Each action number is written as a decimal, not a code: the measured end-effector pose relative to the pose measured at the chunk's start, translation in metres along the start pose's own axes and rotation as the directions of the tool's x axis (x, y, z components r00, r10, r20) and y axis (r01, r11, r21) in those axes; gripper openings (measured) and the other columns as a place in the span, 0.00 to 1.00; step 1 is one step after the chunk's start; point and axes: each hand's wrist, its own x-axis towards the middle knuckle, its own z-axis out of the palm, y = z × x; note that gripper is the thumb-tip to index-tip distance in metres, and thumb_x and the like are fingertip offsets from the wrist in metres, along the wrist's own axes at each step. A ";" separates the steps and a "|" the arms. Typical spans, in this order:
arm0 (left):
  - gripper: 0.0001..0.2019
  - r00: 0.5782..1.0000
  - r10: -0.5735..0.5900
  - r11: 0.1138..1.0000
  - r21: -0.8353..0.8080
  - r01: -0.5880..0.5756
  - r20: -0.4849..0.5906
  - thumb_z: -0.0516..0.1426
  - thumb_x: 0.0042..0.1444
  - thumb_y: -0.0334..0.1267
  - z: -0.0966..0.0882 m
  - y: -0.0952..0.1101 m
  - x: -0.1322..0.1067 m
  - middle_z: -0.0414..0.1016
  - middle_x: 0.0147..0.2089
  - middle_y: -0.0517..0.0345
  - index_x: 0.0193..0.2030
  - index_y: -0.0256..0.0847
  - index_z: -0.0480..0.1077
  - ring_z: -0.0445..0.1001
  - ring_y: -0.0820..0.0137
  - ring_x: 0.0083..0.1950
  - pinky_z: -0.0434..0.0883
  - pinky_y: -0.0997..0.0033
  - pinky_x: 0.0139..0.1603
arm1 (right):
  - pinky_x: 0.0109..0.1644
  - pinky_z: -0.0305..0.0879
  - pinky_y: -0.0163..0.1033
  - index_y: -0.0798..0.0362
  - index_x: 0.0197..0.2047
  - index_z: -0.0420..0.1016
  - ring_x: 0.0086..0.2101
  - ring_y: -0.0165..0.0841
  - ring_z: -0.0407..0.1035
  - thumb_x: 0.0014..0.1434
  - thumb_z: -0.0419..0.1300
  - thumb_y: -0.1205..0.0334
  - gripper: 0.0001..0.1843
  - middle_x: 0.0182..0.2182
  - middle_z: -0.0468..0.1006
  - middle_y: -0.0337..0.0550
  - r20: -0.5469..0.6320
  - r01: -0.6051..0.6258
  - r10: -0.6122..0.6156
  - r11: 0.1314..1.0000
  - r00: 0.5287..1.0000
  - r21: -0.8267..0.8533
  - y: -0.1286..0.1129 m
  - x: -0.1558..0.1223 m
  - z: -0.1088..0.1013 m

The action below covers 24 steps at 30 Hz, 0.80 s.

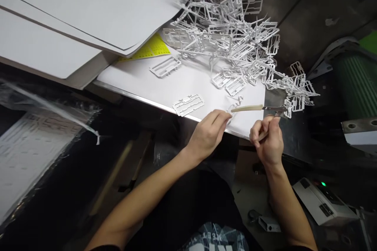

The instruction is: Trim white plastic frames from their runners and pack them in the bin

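My left hand [208,134] is at the near edge of the white table [188,80]. Its fingers are pinched on a small white plastic piece [230,113]. My right hand [267,141] is closed around the lower handle of a cutting tool [247,108] with beige handles. The upper handle points left toward my left fingertips. The tool's metal jaws [279,108] sit at the table's right edge, against white plastic frames. A loose flat white frame [188,104] lies just left of my left hand.
A tangled pile of white plastic frames [229,35] covers the far right of the table. Large white sheets [88,11] and a yellow sheet [150,50] lie at the left. A clear bag of parts [35,141] sits lower left; a grey device [321,202] lower right.
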 end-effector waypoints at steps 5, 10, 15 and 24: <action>0.12 0.996 0.065 0.993 0.104 -0.058 -0.069 0.63 0.68 0.35 -0.015 0.006 0.011 0.77 0.53 0.43 0.54 0.36 0.69 0.73 0.54 0.60 0.74 0.50 0.63 | 0.20 0.42 0.31 0.49 0.30 0.58 0.17 0.26 0.42 0.77 0.57 0.38 0.29 0.19 0.51 0.29 0.082 -0.079 0.072 0.994 0.994 0.076 -0.003 -0.014 -0.007; 0.14 0.981 -0.140 0.946 -0.273 0.172 0.132 0.53 0.76 0.41 -0.025 0.037 0.004 0.76 0.46 0.51 0.60 0.36 0.69 0.75 0.68 0.45 0.75 0.68 0.49 | 0.20 0.39 0.31 0.50 0.29 0.56 0.17 0.25 0.38 0.79 0.52 0.39 0.31 0.18 0.46 0.28 0.208 -0.127 0.092 0.979 0.974 0.161 -0.001 -0.034 -0.006; 0.15 0.896 -0.224 0.824 -0.417 0.385 0.384 0.49 0.78 0.43 -0.024 0.044 0.007 0.72 0.43 0.56 0.51 0.39 0.75 0.74 0.72 0.45 0.71 0.71 0.50 | 0.21 0.42 0.31 0.50 0.28 0.56 0.17 0.25 0.41 0.79 0.53 0.38 0.31 0.18 0.48 0.29 0.262 -0.169 0.122 0.972 0.957 0.162 -0.005 -0.049 -0.006; 0.20 0.686 -0.252 0.614 -0.435 0.658 0.682 0.46 0.77 0.52 -0.021 0.049 0.004 0.64 0.30 0.65 0.43 0.41 0.70 0.64 0.74 0.30 0.63 0.70 0.33 | 0.19 0.40 0.29 0.49 0.28 0.54 0.16 0.24 0.39 0.79 0.54 0.40 0.31 0.17 0.47 0.27 0.270 -0.258 0.208 0.953 0.940 0.162 -0.008 -0.045 -0.025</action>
